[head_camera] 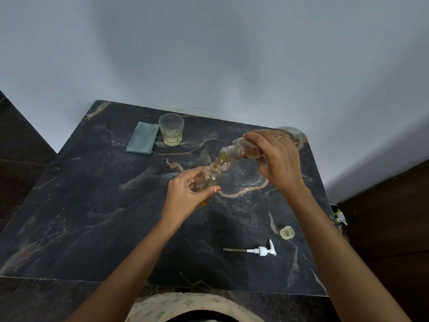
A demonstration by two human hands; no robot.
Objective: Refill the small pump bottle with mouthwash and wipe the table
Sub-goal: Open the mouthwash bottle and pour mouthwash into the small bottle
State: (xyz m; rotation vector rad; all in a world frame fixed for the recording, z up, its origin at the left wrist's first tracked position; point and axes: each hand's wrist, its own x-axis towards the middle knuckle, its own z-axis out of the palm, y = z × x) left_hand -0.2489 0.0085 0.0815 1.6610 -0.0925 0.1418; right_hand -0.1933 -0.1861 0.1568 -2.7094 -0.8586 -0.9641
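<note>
Fingers [255,138] tip mouthwash bottle [234,151] over dark marble table [92,205].

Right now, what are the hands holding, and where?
Left hand grips the small bottle around its body; right hand holds the tilted mouthwash bottle around its middle.

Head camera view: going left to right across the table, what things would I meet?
Folded cloth → drinking glass → small bottle in the left hand → big bottle tipped by the right hand → cap.

Both forearms reach forward; left hand [185,194] curled closed, right hand [276,159] raised, apparently clasped, palm down.
</note>
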